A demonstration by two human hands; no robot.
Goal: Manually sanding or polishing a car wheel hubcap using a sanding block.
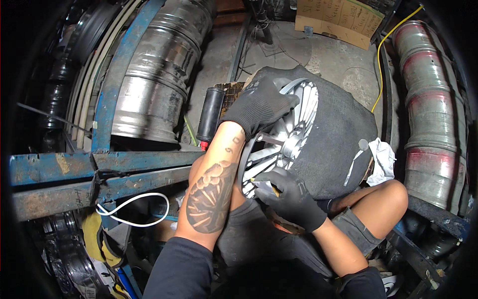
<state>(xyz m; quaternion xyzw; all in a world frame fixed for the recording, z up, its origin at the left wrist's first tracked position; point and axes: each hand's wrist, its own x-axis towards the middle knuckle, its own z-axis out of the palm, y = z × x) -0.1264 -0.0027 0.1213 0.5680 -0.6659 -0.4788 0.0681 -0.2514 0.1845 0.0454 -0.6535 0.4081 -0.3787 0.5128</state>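
Observation:
A silver multi-spoke alloy wheel is tilted on a dark fabric-covered pad by my legs. My gloved left hand grips the wheel's upper rim, its fingers curled over the edge. My gloved right hand pinches a small pale sheet with a yellowish edge against the lower spokes and rim. A crumpled white cloth lies at the pad's right side, and a black cylinder with a red tip is just left of the wheel.
Stacked silver wheels stand left inside a blue metal frame; a white cable loop hangs below. More red-marked wheels line the right. A cardboard sheet and yellow hose are at the back.

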